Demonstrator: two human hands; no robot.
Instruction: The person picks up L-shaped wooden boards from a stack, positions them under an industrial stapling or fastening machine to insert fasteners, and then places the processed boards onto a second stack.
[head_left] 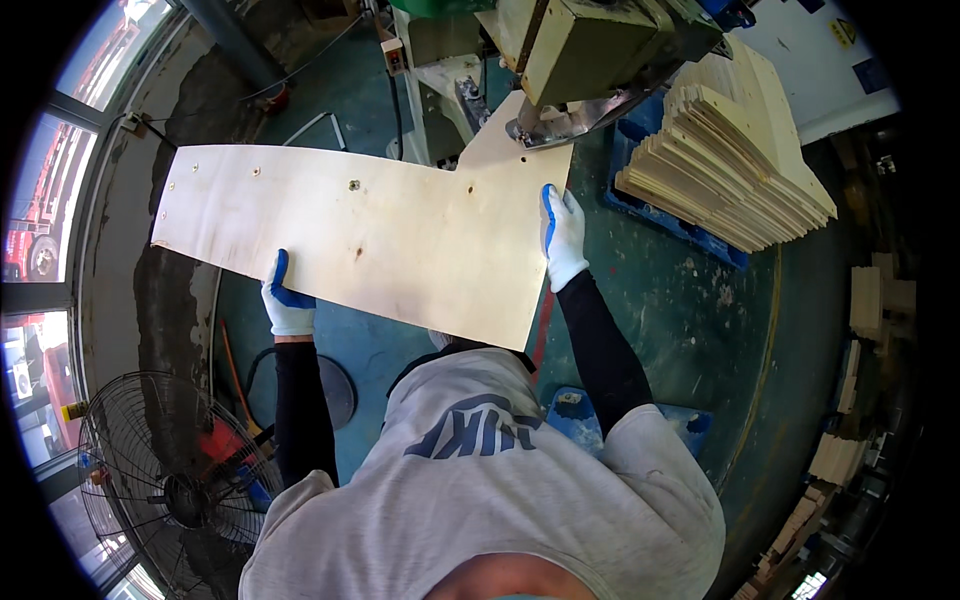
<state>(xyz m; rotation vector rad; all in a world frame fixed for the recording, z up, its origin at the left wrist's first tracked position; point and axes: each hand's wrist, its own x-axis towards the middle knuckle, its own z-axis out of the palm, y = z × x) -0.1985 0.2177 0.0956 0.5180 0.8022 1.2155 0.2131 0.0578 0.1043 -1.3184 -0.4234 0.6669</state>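
Observation:
A large L-shaped plywood panel (pixel 400 235) spans the space in front of me, pale, with several small metal fittings or holes along its far side. My left hand (pixel 288 298), in a white glove with blue palm, grips the panel's near edge with the thumb on top. On the right edge, my right hand (pixel 565 235) in a matching glove holds the panel, thumb over its face. The panel's far right corner lies under the head of a green machine (pixel 590 50), near its metal arm (pixel 580 122). The fingers beneath the panel are hidden.
At the far right, a stack of similar plywood panels (pixel 730 150) rests on a blue pallet (pixel 690 235). A wire-cage fan (pixel 185 490) stands at the near left, below windows. Wood pieces (pixel 838 458) line the right side. Another blue pallet (pixel 572 410) is beside me.

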